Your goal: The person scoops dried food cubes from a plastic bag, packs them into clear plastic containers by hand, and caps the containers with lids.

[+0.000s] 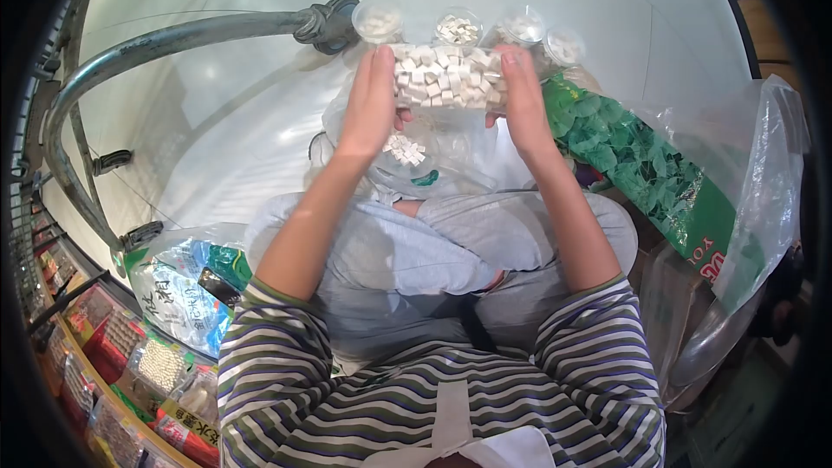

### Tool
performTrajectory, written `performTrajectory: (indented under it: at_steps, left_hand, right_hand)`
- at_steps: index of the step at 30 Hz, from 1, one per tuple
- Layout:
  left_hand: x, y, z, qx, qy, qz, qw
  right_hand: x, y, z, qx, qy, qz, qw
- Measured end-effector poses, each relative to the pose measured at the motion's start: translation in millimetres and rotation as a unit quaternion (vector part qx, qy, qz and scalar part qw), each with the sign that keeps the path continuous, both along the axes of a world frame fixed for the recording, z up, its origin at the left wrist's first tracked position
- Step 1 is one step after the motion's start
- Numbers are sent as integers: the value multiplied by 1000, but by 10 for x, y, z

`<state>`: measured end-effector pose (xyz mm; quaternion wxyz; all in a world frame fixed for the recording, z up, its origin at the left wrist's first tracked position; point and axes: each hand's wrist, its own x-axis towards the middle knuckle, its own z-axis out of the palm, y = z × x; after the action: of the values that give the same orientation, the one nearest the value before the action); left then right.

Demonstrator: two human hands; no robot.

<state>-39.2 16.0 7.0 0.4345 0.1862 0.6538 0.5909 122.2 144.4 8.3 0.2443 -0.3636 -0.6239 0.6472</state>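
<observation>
Between my two hands is a clear plastic container (449,76) full of small white cubes, held up over my lap. My left hand (373,108) is closed around its left end, thumb along the top. The other end is gripped by my right hand (525,104) in the same way; some fingers of both hands are hidden behind it. Just below the container, a clear plastic bag (451,152) lies in front of my crossed legs. A small pile of white cubes (405,149) shows in it.
Several clear tubs with white pieces, such as the middle tub (458,28), stand beyond my hands. A curved metal tube (173,30) arches at left. A green printed sack (633,152) lies at right, a blue-white bag (186,282) at left. Shelves of packaged goods (160,367) fill the lower left.
</observation>
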Motion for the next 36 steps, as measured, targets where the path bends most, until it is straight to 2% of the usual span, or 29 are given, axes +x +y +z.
performTrajectory:
  at_steps: [1, 2, 4, 5, 6, 7, 8, 9, 10, 13, 14, 15, 17, 18, 19, 20, 21, 23, 24, 25, 26, 28, 29, 30, 31, 32, 33, 35, 36]
  left_hand:
    - [37, -2, -53, -42, -33, -4, 999]
    - [28, 16, -174, 84, 254, 42, 963]
    - [6, 62, -148, 184, 424, 70, 884]
    - [-3, 81, -138, 223, 504, 94, 829]
    - [-16, 94, -39, 90, 249, 55, 963]
    - [-5, 96, -35, 27, 106, 25, 994]
    - [6, 99, -30, -50, -30, 7, 998]
    - [48, 96, -101, 42, 172, 40, 983]
    - [83, 105, -163, 134, 365, 69, 919]
    - [72, 104, -166, 244, 538, 105, 800]
    - [69, 85, -127, 144, 292, 77, 942]
    - [72, 76, -123, 100, 183, 56, 976]
    - [77, 57, -115, -13, -38, 38, 998]
    - [156, 14, -193, 66, 114, 52, 990]
    - [205, -13, -224, 140, 262, 61, 953]
    - [195, -4, -252, 209, 389, 61, 895]
    - [177, -8, -224, 208, 389, 63, 896]
    - [112, 7, -137, 201, 407, 5, 891]
    - [71, 87, -172, 157, 356, 34, 921]
    - [-14, 102, -192, 158, 356, 35, 920]
    - [-130, 82, -207, 61, 75, 15, 995]
    - [-41, 46, -234, 29, -90, 18, 995]
    - [2, 29, -247, 7, -169, 28, 985]
    - [90, 15, -233, 104, 116, 58, 986]
    - [139, -2, -229, 192, 389, 81, 897]
    - [128, 6, -241, 191, 389, 78, 898]
    - [81, 48, -263, 161, 344, 67, 923]
    - [-10, 108, -296, 99, 250, 54, 962]
    - [-93, 115, -159, -37, -76, 27, 996]
  right_hand:
    - [35, 31, -20, 0, 0, -3, 1000]
    - [75, 48, -33, -12, 43, 14, 999]
    - [89, 37, 14, -28, 84, 30, 996]
    - [70, 75, 70, -77, 37, 31, 996]
    - [53, 90, 118, -126, -10, 31, 992]
    - [48, 79, 115, -125, -10, 31, 992]
    - [42, 63, 94, -107, -43, 21, 993]
    - [43, 60, 53, -89, -75, 11, 993]
    - [47, 41, -84, -7, 19, 4, 1000]
    - [26, 33, -3, 8, 76, -1, 997]
    - [18, 18, 42, 15, 103, 1, 995]
    - [19, 20, 62, 15, 102, 3, 995]
    - [4, 61, 96, -93, -96, 40, 990]
    - [29, 50, -8, -77, -56, 24, 995]
    - [63, 134, -11, -79, -56, 22, 995]
    - [128, 263, -8, -164, -45, 87, 982]
    - [154, 348, 43, -245, -34, 154, 957]
    - [141, 332, 100, -268, -44, 165, 948]
    - [91, 218, 113, -206, -31, 89, 974]
    - [36, 129, 115, -142, -17, 11, 990]
    - [-12, 69, 65, -140, -17, 12, 990]
    - [-56, -1, -51, 115, -8, -10, 993]
    - [-30, 74, -59, 115, -9, -10, 993]
    - [9, 204, -48, -77, 1, 59, 995]
    - [49, 310, -47, -268, 12, 123, 956]
    - [59, 384, -52, -305, -19, 169, 937]
    - [54, 339, -47, -305, -18, 170, 937]
    - [17, 206, -54, -208, -53, 89, 973]
    - [-33, 200, -160, -207, -54, 93, 972]
